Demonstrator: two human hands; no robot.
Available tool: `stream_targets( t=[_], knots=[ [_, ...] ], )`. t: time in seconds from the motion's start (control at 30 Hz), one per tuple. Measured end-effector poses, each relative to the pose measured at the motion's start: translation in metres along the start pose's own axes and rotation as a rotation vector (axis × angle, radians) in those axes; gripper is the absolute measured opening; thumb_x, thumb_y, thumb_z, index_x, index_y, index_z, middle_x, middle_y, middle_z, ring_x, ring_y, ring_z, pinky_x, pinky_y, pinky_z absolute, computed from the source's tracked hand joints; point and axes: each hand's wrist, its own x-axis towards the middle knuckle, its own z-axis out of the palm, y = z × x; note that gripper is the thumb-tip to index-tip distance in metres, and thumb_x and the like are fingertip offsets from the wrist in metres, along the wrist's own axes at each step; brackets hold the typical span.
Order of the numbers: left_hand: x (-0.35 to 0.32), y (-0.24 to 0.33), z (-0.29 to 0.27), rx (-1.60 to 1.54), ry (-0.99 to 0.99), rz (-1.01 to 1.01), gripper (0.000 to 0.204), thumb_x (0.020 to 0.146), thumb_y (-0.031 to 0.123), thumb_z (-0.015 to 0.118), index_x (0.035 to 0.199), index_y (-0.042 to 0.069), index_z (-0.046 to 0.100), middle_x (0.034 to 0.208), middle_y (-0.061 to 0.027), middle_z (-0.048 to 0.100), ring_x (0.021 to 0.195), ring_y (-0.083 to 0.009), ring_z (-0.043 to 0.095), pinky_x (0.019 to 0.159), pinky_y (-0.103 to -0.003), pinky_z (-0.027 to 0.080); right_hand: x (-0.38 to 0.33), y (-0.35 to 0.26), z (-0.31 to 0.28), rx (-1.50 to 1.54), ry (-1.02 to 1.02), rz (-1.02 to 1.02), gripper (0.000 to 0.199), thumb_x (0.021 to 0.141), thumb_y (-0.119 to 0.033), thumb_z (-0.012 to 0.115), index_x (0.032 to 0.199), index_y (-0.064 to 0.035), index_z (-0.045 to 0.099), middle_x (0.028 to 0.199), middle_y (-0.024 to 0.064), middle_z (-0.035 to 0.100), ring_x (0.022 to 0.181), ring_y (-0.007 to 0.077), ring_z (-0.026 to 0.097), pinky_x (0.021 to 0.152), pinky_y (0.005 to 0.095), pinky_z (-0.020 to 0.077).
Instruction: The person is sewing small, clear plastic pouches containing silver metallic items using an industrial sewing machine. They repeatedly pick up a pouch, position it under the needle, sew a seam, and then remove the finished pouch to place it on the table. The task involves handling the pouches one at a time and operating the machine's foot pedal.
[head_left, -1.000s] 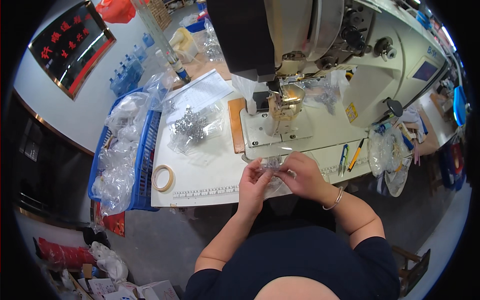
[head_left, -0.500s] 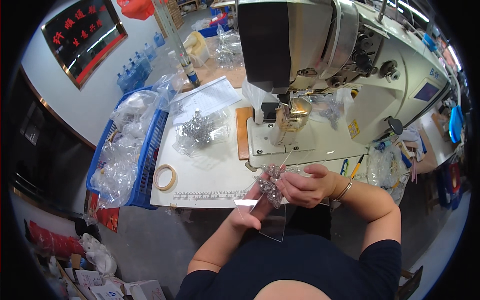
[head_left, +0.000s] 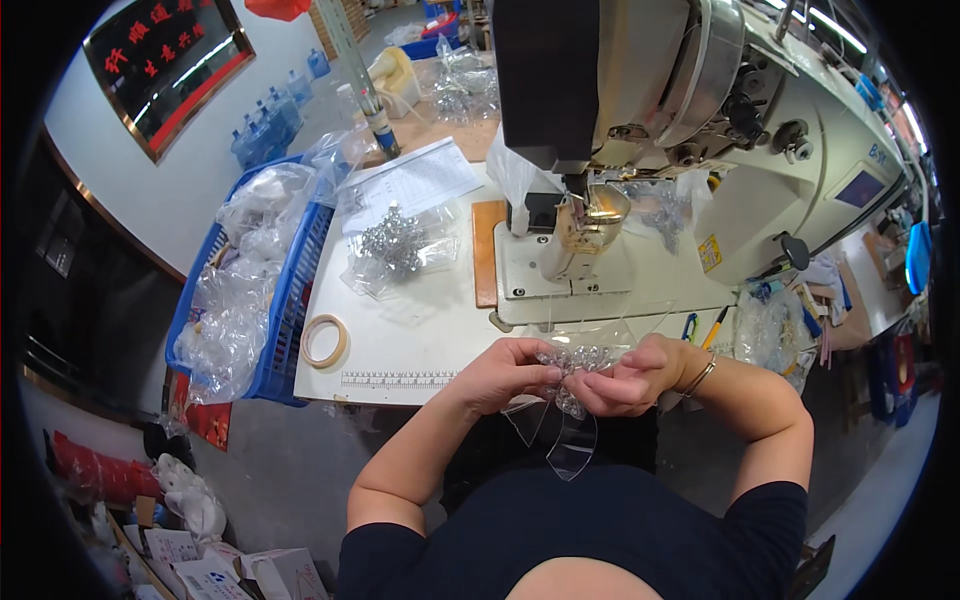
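In front of me, at the table's near edge, I hold a silvery, glittering ornament [head_left: 568,358] fixed to clear plastic strips [head_left: 573,447]. My left hand [head_left: 512,374] pinches its left side, thumb on top. From the right, my right hand [head_left: 632,380] has its bent fingers closed against the ornament's middle, hiding part of it. Two strip ends hang below my hands, and more clear plastic spreads above them. Just beyond stands the sewing machine [head_left: 548,35], its needle and foot area [head_left: 590,220] apart from the piece.
On the white table [head_left: 420,330] lie a tape roll [head_left: 325,341], a pile of silvery ornaments on clear plastic [head_left: 395,243] and paper sheets [head_left: 410,185]. A blue basket [head_left: 290,318] of bagged items stands left. Pens [head_left: 715,328] lie right, near a clear bag [head_left: 765,335].
My left hand has turned from palm up beneath the piece to a thumb-on-top pinch at its left side. The ornament and hanging strips have shifted slightly right.
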Motion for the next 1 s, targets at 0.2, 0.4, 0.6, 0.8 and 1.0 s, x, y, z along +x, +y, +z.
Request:
stream_targets(
  t=[0.2, 0.4, 0.6, 0.8, 1.0],
  knots=[
    [-0.002, -0.015, 0.001, 0.145, 0.066, 0.257, 0.02, 0.08, 0.003, 0.064, 0.098, -0.002, 0.059, 0.088, -0.0082, 0.064, 0.078, -0.0137, 0.062, 0.072, -0.027, 0.051, -0.006, -0.007, 0.004, 0.012, 0.006, 0.064, 0.015, 0.072, -0.02, 0.059, 0.087, -0.0214, 0.062, 0.096, -0.0115, 0.057, 0.096, 0.0049, 0.05, 0.083, 0.0352, 0.031],
    [-0.002, -0.01, -0.005, -0.127, 0.037, 0.124, 0.029, 0.086, 0.017, 0.06, 0.107, -0.002, 0.054, 0.094, -0.0093, 0.063, 0.078, -0.0162, 0.062, 0.072, -0.029, 0.051, 0.003, -0.012, -0.002, 0.415, -0.182, 0.589, 0.011, 0.078, -0.013, 0.058, 0.088, -0.0134, 0.063, 0.094, 0.0009, 0.058, 0.091, 0.0153, 0.057, 0.087, 0.037, 0.0371],
    [0.019, -0.04, -0.022, 0.008, 0.497, 0.457, 0.048, 0.091, 0.036, 0.052, 0.124, 0.002, 0.044, 0.119, -0.0087, 0.05, 0.11, -0.0201, 0.049, 0.095, -0.037, 0.041, 0.016, -0.065, 0.021, 1.415, 0.599, 2.315, 0.007, 0.083, -0.008, 0.064, 0.082, -0.0038, 0.059, 0.075, 0.0009, 0.059, 0.071, 0.0073, 0.052, 0.066, 0.0203, 0.041],
    [0.024, -0.074, 0.002, -0.329, -0.106, 0.596, 0.101, 0.072, 0.064, 0.061, 0.141, 0.004, 0.019, 0.142, -0.0092, 0.028, 0.131, -0.0249, 0.028, 0.109, -0.043, 0.022, 0.029, -0.081, 0.035, 1.434, 1.0, 2.493, 0.008, 0.085, -0.008, 0.062, 0.082, -0.0012, 0.059, 0.076, 0.0017, 0.06, 0.069, 0.0063, 0.052, 0.065, 0.0193, 0.0419],
    [0.014, -0.062, 0.001, -0.218, -0.063, 0.542, 0.1, 0.072, 0.057, 0.065, 0.142, 0.004, 0.018, 0.146, -0.0136, 0.023, 0.135, -0.0247, 0.022, 0.11, -0.043, 0.02, 0.028, -0.089, 0.037, 1.242, 0.735, 2.364, 0.011, 0.084, -0.011, 0.064, 0.082, -0.0006, 0.06, 0.075, 0.0017, 0.061, 0.067, 0.006, 0.054, 0.063, 0.0201, 0.0431]
  ],
)
